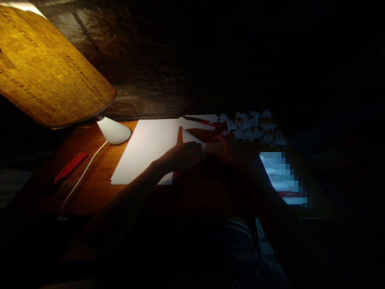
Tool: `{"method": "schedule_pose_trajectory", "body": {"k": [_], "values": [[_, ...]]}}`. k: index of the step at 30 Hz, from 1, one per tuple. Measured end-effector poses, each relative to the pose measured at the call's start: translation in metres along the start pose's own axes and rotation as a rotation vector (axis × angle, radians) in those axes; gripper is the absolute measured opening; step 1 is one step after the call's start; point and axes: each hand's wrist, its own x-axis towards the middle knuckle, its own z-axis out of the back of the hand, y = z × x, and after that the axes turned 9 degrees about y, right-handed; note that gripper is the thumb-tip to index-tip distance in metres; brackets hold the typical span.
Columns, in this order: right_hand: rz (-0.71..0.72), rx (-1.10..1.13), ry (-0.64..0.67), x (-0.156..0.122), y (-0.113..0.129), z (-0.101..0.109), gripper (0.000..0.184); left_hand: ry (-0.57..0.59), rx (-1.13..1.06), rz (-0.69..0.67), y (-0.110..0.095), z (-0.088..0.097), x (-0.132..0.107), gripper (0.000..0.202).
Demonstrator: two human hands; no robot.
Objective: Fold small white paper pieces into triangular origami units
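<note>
My left hand (184,155) reaches in over the right edge of a stack of white paper (150,148). Its fingers are closed on a piece of white paper (190,137), whose pointed corner sticks up beyond the knuckles. From the other side my right hand (231,151) grips the same paper, thumb and fingers pressed together. Shadow hides most of the fingertips and the shape of the part between the hands. Several small folded paper pieces (245,124) stand grouped just beyond my right hand.
A lamp with a printed shade (57,68) and white base (113,131) stands at the left. Its white cord (87,170) runs past a red power strip (70,166). A red-and-black tool (201,120) lies on paper at the back. A lit screen (279,180) lies at right.
</note>
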Motion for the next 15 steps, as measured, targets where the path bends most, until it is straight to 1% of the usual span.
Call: {"method": "schedule_pose_trajectory", "body": {"k": [5, 10, 15], "values": [[-0.021, 0.007, -0.007, -0.001, -0.002, -0.002, 0.055, -0.004, -0.034, 0.000, -0.002, 0.000, 0.001, 0.027], [-0.013, 0.017, 0.002, -0.004, -0.001, 0.004, 0.056, 0.003, -0.089, 0.014, -0.003, 0.002, 0.003, 0.026], [-0.024, 0.063, 0.006, -0.007, -0.003, 0.011, 0.057, 0.022, -0.095, 0.019, 0.004, 0.008, -0.001, 0.026]]}}
